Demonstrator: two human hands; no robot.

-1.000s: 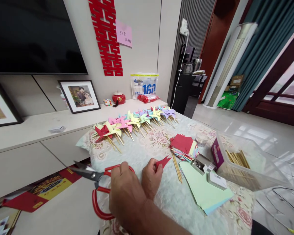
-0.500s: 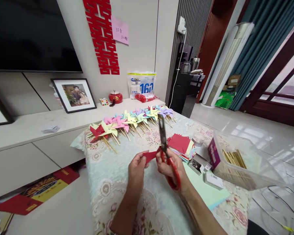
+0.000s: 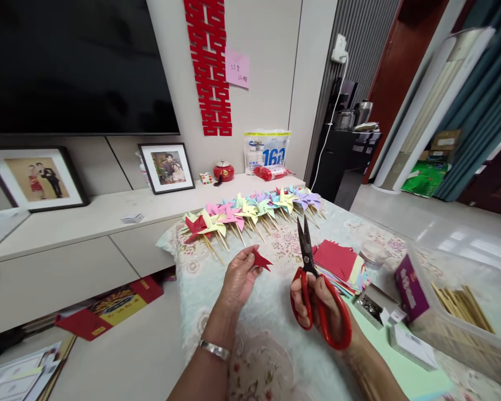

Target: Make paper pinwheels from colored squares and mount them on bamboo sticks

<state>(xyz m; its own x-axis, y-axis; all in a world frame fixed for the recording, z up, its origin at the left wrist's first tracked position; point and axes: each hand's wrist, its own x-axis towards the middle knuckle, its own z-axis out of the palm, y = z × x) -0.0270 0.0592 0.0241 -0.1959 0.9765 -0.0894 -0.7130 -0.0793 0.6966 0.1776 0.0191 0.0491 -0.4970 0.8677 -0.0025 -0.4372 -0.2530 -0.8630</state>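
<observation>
Pinched in my left hand (image 3: 241, 274) is a small folded piece of red paper (image 3: 261, 260), its right end split into two points. My right hand (image 3: 323, 303) grips a pair of red-handled scissors (image 3: 306, 250), fingers through the loops, dark blades pointing up and slightly parted. The blades are apart from the paper. Behind my hands lies a row of paper pinwheels (image 3: 248, 211) on wooden sticks, in red, yellow, pink, green and purple. Right of the scissors is a stack of coloured paper squares (image 3: 337, 260), red on top.
A small open box (image 3: 371, 306) of metal bits and a white box (image 3: 412, 346) sit at the right on pale green sheets (image 3: 373, 340). Beyond them stands a clear plastic bin (image 3: 451, 328) holding wooden sticks (image 3: 463, 306). A cabinet (image 3: 158, 206) with framed photos runs behind the table.
The scissors have moved right, away from the red paper, and their blades are now parted. The paper now shows a split end. The view has swung left.
</observation>
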